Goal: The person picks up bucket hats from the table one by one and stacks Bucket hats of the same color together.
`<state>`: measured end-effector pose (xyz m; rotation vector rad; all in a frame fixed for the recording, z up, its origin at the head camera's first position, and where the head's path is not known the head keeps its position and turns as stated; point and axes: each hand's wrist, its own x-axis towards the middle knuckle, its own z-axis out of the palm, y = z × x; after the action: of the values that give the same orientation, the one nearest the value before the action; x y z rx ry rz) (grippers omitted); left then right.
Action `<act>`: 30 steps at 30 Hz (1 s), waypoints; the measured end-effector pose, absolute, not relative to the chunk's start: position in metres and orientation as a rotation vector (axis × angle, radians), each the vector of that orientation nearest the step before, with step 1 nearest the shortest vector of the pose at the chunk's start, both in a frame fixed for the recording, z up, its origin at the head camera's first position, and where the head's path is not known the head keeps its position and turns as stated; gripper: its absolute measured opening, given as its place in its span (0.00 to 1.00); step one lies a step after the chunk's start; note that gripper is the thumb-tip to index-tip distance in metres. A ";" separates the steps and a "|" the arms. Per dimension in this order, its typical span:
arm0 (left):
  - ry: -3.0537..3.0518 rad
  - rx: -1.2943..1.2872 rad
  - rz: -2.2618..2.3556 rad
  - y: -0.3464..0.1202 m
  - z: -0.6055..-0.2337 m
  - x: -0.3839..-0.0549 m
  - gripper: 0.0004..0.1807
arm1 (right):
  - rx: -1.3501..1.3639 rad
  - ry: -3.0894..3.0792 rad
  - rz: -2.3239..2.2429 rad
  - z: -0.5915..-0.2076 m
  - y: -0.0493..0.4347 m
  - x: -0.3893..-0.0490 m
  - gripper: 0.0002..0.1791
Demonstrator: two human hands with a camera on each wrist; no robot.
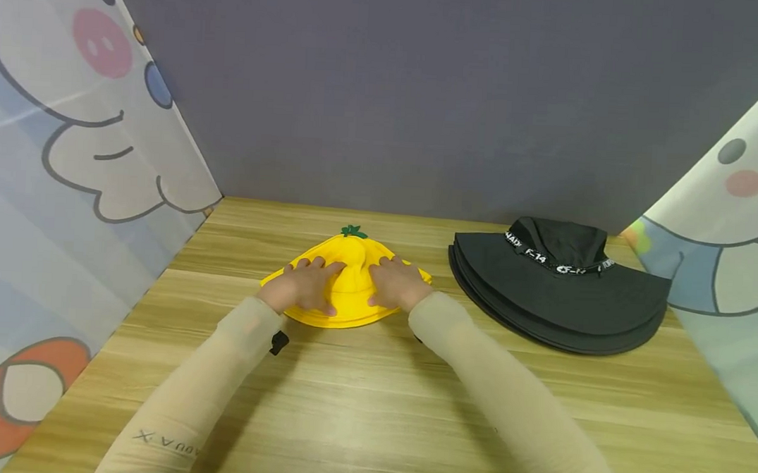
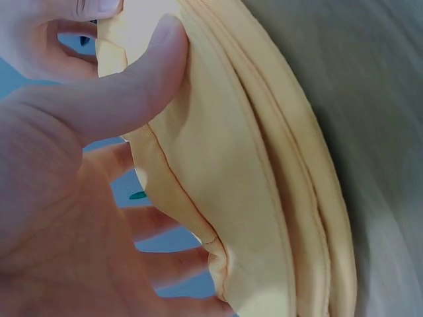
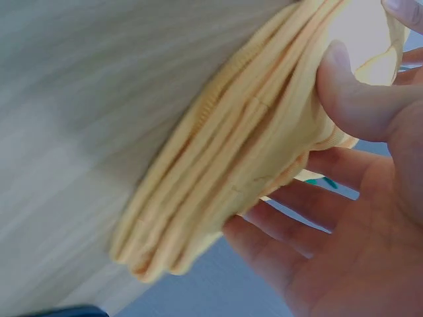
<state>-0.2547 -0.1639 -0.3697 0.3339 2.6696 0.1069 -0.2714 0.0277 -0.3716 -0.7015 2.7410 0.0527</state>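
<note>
Yellow bucket hats [image 1: 344, 302] lie flattened in a pile on the table, a green leaf-shaped tip [image 1: 354, 231] standing at the top of the crown. My left hand [image 1: 305, 286] rests on the left side of the crown, fingers spread. On the right side my right hand [image 1: 399, 283] presses the cloth in much the same way. Layered brim edges [image 2: 310, 191] show in the left wrist view, with the thumb lying flat on the uppermost brim. Similar stacked brims [image 3: 218, 178] fan out beside the right thumb in the right wrist view.
Black wide-brimmed hats [image 1: 580, 295] with white lettering on the band lie stacked at the right of the wooden table [image 1: 345, 418]. A grey wall [image 1: 423, 104] rises behind. Cartoon-printed panels [image 1: 31, 200] stand at both sides.
</note>
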 end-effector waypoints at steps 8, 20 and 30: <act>2.659 0.267 0.140 -0.186 -0.367 -0.262 0.54 | -0.692 2.728 -0.127 -0.378 0.009 -0.282 0.37; 2.637 0.232 0.152 -0.196 -0.363 -0.275 0.55 | -0.645 2.744 -0.172 -0.386 -0.007 -0.290 0.39; 2.649 0.151 0.161 -0.203 -0.359 -0.266 0.54 | -0.801 2.776 -0.433 -0.386 0.025 -0.279 0.32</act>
<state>-0.2664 -0.2029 -0.3589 0.1509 2.6490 0.1606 -0.2785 0.0254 -0.3862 -0.8010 2.7756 -0.4335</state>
